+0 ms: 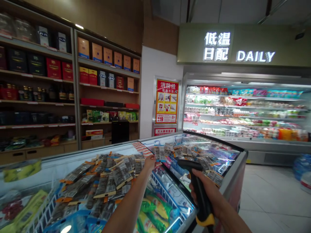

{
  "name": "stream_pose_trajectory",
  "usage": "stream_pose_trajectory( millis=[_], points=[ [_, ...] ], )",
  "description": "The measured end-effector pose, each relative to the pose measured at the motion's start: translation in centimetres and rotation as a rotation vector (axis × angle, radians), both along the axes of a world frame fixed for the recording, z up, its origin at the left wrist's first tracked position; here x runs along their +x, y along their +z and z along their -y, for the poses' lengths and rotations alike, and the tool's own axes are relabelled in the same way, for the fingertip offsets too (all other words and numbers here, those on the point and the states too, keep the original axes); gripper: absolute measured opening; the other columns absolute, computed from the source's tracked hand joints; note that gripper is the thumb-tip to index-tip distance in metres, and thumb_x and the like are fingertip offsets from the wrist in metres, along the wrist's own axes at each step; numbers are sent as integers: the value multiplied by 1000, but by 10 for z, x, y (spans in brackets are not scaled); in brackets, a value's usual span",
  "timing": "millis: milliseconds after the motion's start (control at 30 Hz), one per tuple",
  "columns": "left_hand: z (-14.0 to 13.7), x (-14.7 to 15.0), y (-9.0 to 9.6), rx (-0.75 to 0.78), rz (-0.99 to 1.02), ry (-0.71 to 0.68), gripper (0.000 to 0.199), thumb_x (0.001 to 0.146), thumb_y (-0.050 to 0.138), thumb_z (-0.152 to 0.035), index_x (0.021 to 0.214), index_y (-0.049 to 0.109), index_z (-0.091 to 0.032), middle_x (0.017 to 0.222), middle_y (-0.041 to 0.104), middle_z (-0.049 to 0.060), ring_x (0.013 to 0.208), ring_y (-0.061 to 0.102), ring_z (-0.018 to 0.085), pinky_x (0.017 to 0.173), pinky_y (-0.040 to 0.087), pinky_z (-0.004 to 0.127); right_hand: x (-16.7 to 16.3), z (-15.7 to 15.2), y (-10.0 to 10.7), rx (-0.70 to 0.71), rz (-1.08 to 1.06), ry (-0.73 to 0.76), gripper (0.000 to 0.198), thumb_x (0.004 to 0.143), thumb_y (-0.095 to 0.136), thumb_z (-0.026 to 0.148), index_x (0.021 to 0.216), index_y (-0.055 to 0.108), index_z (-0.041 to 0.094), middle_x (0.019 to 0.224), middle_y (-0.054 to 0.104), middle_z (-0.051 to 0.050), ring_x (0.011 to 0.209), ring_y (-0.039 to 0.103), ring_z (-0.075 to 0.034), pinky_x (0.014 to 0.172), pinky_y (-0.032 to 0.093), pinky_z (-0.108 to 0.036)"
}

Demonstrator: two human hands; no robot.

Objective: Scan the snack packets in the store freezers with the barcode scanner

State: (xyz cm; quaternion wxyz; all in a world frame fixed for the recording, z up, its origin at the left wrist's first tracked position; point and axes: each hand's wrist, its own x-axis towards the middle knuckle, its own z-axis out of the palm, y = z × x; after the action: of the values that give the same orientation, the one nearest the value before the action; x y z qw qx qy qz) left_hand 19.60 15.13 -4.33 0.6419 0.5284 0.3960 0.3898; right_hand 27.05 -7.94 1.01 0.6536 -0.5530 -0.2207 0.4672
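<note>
My right hand [206, 187] is wrapped round the handle of a black barcode scanner [202, 191] with a yellow end. The scanner's head points left, over the freezer's edge. Stretched forward, my left hand [150, 161] has its fingers closed at the lower left edge of a small dark snack packet [159, 151] with a clear front. Its fingertips are partly hidden. Left of that arm lies a heap of similar packets [104, 178] with orange ends, on the freezer's glass top. More packets [206, 158] lie beyond the scanner, on the right part of the glass.
The chest freezer [233, 181] holds green and yellow bags [155, 210] beside white wire baskets [167, 197]. Shelves of boxed goods [107, 79] stand at the left wall. A lit open chiller [243, 119] stands at the back right, and blue water bottles [302, 166] on the floor.
</note>
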Motion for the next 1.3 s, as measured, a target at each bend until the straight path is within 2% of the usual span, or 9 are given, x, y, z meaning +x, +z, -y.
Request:
stream_pose_trajectory(
  millis=[267, 400, 500, 700, 1067, 1300],
  points=[
    [-4, -5, -16, 44, 1, 9, 19, 71, 42, -7, 88, 48, -12, 68, 60, 4, 56, 60, 11, 41, 35, 14, -15, 2, 4, 14, -2, 48, 26, 70, 47, 42, 69, 49, 16, 38, 48, 4, 28, 44, -8, 27, 31, -17],
    [-5, -10, -14, 58, 26, 8, 16, 69, 46, -7, 84, 51, -12, 69, 61, 4, 55, 59, 11, 45, 40, 16, -18, 0, 3, -10, -45, 48, 26, 70, 47, 43, 68, 48, 17, 38, 47, 5, 28, 43, -8, 27, 31, -17],
    [-5, -15, -11, 53, 47, 44, 23, 69, 49, -9, 91, 53, -12, 70, 62, 4, 56, 59, 11, 51, 44, 18, -18, -1, 2, -8, -41, 45, 27, 70, 47, 43, 69, 49, 17, 38, 47, 5, 28, 42, -8, 28, 32, -18],
    [-6, -23, -10, 87, 9, 48, 42, 68, 47, -6, 109, 48, -11, 67, 61, 3, 52, 57, 10, 49, 42, 18, -13, -7, 1, -2, -55, 56, 28, 69, 48, 44, 69, 48, 17, 40, 48, 4, 31, 44, -8, 28, 32, -18],
    [-16, -19, -17, 132, -15, 60, 44, 65, 47, -6, 109, 48, -10, 57, 56, 0, 47, 52, 8, 46, 38, 17, -11, -5, -6, 16, -111, 92, 26, 71, 47, 43, 68, 48, 17, 39, 47, 4, 30, 44, -8, 28, 32, -18],
    [-15, -21, -18, 116, 33, 26, 44, 65, 49, -8, 108, 48, -12, 71, 60, 4, 54, 56, 10, 50, 40, 19, -8, -6, -9, 13, -105, 68, 28, 69, 48, 45, 67, 48, 17, 39, 47, 4, 30, 43, -8, 28, 30, -17]
  ],
)
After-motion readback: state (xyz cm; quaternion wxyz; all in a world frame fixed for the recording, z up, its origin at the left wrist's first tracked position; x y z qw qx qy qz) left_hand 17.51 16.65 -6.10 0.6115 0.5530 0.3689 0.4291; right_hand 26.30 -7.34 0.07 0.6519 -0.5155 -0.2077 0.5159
